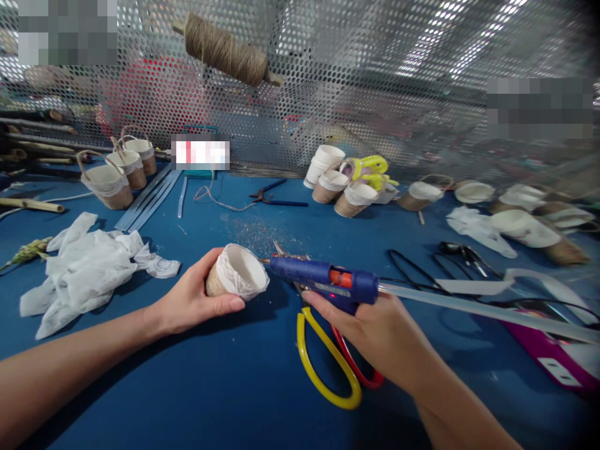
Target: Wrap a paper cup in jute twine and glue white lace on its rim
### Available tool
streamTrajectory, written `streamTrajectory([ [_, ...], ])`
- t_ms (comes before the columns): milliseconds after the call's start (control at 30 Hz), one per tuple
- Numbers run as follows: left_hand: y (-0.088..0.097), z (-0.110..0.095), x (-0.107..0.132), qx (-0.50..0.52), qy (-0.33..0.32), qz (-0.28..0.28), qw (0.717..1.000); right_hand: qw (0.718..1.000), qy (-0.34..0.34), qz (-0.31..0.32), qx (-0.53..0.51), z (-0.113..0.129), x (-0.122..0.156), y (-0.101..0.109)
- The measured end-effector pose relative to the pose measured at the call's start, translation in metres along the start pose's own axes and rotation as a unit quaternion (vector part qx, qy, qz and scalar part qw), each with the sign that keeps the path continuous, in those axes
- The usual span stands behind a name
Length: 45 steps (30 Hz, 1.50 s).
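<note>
My left hand (pixel 190 300) is closed around a small twine-wrapped cup (pixel 237 273) with white lace at its rim, tilted so its opening faces right. My right hand (pixel 375 328) grips a blue hot glue gun (pixel 323 280) with an orange trigger. The gun's nozzle touches the cup's rim. A clear glue stick (pixel 469 306) sticks out behind the gun to the right. Yellow and red handled scissors (pixel 328 362) lie on the blue table (pixel 210 387) under my right hand.
A pile of white lace fabric (pixel 84 269) lies at left. Finished little baskets with handles (pixel 117 175) stand far left. More cups (pixel 342 187) and black scissors (pixel 464 256) lie right. A twine spool (pixel 225 50) hangs on the perforated metal screen. Pliers (pixel 274 197) lie centre back.
</note>
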<state>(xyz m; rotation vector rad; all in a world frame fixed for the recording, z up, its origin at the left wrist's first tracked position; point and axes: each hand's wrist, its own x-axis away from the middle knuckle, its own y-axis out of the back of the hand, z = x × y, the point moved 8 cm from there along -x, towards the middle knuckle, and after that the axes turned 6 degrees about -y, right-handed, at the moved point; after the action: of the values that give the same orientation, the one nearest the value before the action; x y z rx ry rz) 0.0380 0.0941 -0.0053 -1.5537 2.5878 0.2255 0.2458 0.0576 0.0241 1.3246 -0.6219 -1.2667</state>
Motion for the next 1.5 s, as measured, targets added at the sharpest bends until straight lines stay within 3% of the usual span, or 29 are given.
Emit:
streamTrajectory([
  [167, 0.001, 0.0, -0.001, -0.002, 0.0, -0.007, 1.0, 0.999, 0.014, -0.002, 0.034, 0.003, 0.001, 0.001],
  [367, 0.003, 0.0, -0.001, -0.009, -0.001, -0.017, 1.0, 0.999, 0.046, -0.008, -0.006, 0.018, -0.005, 0.013],
  [533, 0.006, 0.001, -0.001, -0.018, -0.004, -0.026, 0.999, 0.995, 0.077, -0.062, 0.021, 0.015, 0.001, 0.014],
  [700, 0.008, 0.0, -0.001, -0.027, -0.006, -0.032, 0.999, 0.984, 0.142, -0.085, 0.07, 0.031, 0.003, 0.019],
  [867, 0.008, -0.002, -0.001, -0.034, -0.008, -0.039, 0.999, 0.995, 0.075, -0.051, 0.033, 0.032, -0.006, 0.024],
  [1033, 0.009, -0.001, -0.001, -0.029, -0.002, -0.046, 0.999, 0.994, -0.043, 0.039, -0.093, 0.021, -0.013, 0.022],
  [1133, 0.01, 0.001, -0.001, -0.024, -0.004, -0.048, 0.999, 0.972, -0.118, 0.091, -0.184, 0.016, -0.016, 0.021],
  [1233, 0.008, -0.001, 0.0, -0.005, -0.015, -0.034, 0.999, 0.932, -0.178, 0.135, -0.286, 0.013, -0.019, 0.015],
  [1400, -0.005, -0.004, 0.002, 0.081, -0.014, 0.026, 0.996, 0.796, -0.263, 0.188, -0.512, 0.015, -0.021, -0.007],
  [1500, -0.013, -0.004, 0.005, 0.129, 0.007, 0.056, 0.99, 0.735, -0.292, 0.198, -0.579, 0.016, -0.021, -0.017],
])
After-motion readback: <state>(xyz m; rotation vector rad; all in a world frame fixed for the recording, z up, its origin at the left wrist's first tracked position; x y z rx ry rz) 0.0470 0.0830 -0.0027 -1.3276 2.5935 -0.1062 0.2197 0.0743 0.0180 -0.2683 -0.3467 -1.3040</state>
